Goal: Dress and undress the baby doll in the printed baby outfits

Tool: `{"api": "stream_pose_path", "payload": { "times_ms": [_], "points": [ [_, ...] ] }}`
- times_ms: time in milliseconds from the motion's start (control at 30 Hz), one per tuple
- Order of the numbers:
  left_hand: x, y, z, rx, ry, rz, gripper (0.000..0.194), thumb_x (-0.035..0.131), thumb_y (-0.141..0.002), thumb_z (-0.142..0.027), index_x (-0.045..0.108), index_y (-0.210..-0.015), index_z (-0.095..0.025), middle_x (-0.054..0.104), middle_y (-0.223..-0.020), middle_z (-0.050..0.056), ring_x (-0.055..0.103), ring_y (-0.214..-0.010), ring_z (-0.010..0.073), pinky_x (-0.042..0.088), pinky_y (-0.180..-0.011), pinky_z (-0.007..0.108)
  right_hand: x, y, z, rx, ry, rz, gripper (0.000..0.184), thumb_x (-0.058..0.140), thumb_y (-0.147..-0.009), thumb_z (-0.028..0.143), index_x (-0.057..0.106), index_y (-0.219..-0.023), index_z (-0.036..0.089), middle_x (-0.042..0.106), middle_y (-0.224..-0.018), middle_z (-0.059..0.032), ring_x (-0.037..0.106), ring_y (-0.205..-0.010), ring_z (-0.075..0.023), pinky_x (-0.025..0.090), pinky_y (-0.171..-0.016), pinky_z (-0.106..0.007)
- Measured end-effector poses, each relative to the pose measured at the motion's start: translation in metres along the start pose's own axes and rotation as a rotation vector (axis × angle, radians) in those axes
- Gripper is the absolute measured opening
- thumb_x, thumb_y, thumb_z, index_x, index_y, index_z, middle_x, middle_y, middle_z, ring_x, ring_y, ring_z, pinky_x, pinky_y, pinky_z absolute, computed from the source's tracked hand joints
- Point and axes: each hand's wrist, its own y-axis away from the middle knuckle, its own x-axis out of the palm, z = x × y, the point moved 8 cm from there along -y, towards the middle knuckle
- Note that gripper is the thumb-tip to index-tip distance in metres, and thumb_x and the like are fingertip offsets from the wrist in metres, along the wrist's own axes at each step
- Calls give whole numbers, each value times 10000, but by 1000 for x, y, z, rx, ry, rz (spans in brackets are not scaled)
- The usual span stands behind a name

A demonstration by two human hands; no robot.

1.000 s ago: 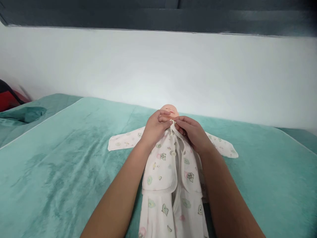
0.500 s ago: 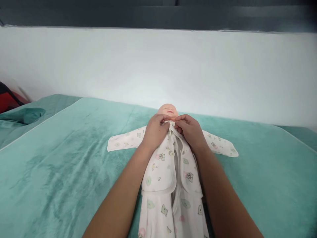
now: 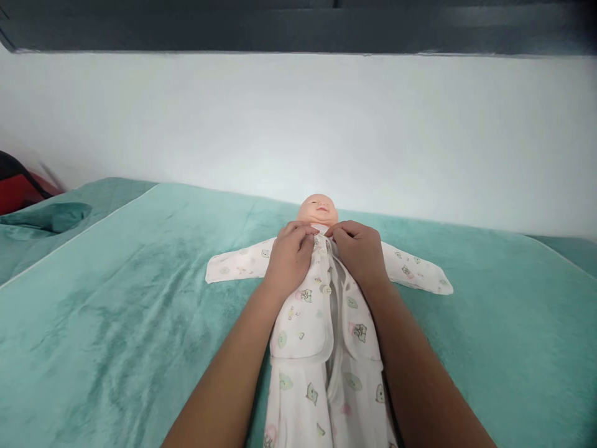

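A baby doll [image 3: 318, 208] lies on its back, its head toward the wall. It wears a white baby jacket [image 3: 301, 320] printed with small bears, both sleeves spread out sideways. The jacket's front edges lie apart from the chest downward, and white trousers [image 3: 303, 404] of the same print show below. My left hand [image 3: 293, 252] is closed at the left side of the collar, fingertips pinching the cloth. At the collar's right side my right hand [image 3: 357, 249] pinches the fabric near the neck. A round fastener [image 3: 327, 290] shows on the left front edge.
The doll lies on a teal plush blanket [image 3: 140, 298] with a pale edge. Behind it rises a white wall [image 3: 298, 124] under a dark panel [image 3: 233, 31]. A red and black item [image 3: 18, 190] stands at the far left, beside bunched teal cloth [image 3: 56, 218].
Both hands have come slightly down from the doll's chin, so more of the neck and collar shows. The view has shifted a little.
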Motion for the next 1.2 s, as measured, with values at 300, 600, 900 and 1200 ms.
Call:
{"api": "stream_pose_path", "payload": {
  "times_ms": [300, 600, 900, 1200],
  "points": [
    [-6, 3, -2, -10, 51, -30, 218, 485, -932, -200, 660, -1059, -226, 661, -1180, 43, 577, -1154, 194, 427, -1024, 345, -8, 4, -1, 27, -85, -100, 270, 463, -753, 239, 721, -829, 232, 706, -819, -29, 607, -763, -212, 426, -710, -330],
    [-7, 9, -21, 20, 48, 179, 174, 549, -918, -311, 681, -841, -226, 644, -927, 29, 593, -938, 195, 455, -857, 322, -15, 33, 18, 69, 218, 183, 285, 569, -828, 483, 501, -681, 248, 599, -649, -1, 461, -559, -162, 320, -535, -305],
    [-3, 11, -22, 110, 24, 179, 137, 581, -914, -297, 685, -990, -248, 647, -1173, 50, 561, -1164, 224, 425, -1018, 375, -18, 41, 17, 80, 257, 303, 229, 508, -852, 374, 523, -671, 235, 596, -668, 1, 483, -594, -161, 332, -523, -295],
    [3, 10, -21, 159, -206, 156, 331, 407, -1002, -311, 635, -1240, -281, 605, -1393, 15, 472, -1337, 223, 330, -1135, 428, -4, 34, 11, 75, 10, 344, 159, 540, -803, 345, 534, -698, 225, 565, -670, 32, 458, -594, -133, 325, -529, -276]
  ]
}}
